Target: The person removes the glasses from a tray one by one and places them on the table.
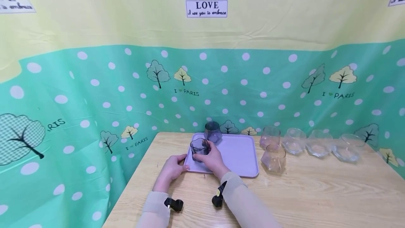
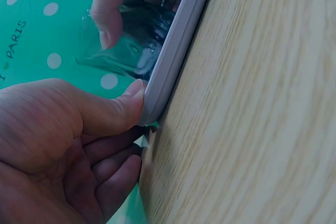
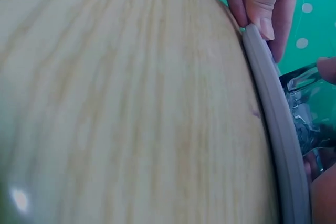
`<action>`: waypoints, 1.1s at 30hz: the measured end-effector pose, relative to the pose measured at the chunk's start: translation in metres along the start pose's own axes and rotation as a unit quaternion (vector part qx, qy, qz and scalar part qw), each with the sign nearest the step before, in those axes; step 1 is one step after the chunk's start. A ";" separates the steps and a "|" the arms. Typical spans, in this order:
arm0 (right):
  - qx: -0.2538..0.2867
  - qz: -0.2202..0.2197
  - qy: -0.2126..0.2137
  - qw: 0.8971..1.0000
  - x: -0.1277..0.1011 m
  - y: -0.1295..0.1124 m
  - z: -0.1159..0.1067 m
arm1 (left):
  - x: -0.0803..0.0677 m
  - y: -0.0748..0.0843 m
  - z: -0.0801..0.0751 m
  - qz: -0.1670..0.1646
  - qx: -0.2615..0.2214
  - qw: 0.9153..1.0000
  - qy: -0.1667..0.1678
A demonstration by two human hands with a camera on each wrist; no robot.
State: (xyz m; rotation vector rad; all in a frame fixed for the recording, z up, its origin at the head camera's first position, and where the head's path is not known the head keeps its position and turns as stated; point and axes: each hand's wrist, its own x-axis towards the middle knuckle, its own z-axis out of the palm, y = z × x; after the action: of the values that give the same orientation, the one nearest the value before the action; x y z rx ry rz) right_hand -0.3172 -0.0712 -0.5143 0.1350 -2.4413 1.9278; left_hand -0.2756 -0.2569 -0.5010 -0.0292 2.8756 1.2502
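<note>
A lilac tray (image 1: pixel 238 154) lies on the wooden table. At its left front part, my right hand (image 1: pixel 213 157) grips a dark grey, faceted drinking glass (image 1: pixel 197 146), thumb on the near side. The glass stands upright, low over the tray, and my fingers behind it are partly hidden. My left hand (image 1: pixel 172 168) holds the tray's left front corner; in the left wrist view its thumb (image 2: pixel 113 115) presses the rim. Another dark grey glass (image 1: pixel 213 133) stands at the tray's back left, just behind the one I grip.
Right of the tray stand two pinkish glasses, one behind (image 1: pixel 270 137) and one in front (image 1: pixel 274 159). Farther right, several clear glasses (image 1: pixel 294 143) form a row along the table's back. A green and yellow patterned curtain (image 1: pixel 265 90) hangs behind the table (image 1: pixel 303 192).
</note>
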 end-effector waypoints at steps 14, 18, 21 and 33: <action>0.062 0.020 -0.004 0.998 -0.028 -0.005 -0.032 | -0.004 0.000 0.001 -0.006 -0.002 1.000 0.005; 0.062 0.023 -0.014 0.998 -0.040 -0.013 -0.056 | -0.006 -0.002 0.002 -0.012 -0.010 1.000 0.008; 0.076 0.013 -0.025 0.997 -0.051 -0.020 -0.078 | -0.007 -0.002 0.004 -0.023 -0.019 1.000 0.009; 0.017 -0.017 -0.019 1.000 -0.095 -0.035 -0.179 | -0.002 -0.001 0.005 -0.020 -0.018 1.000 0.016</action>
State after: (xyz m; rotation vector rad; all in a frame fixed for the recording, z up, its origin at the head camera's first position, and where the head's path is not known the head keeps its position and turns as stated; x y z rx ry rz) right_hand -0.2256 0.0997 -0.4461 0.2141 -2.4130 1.9708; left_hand -0.2738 -0.2542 -0.5049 -0.1059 2.8637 1.3062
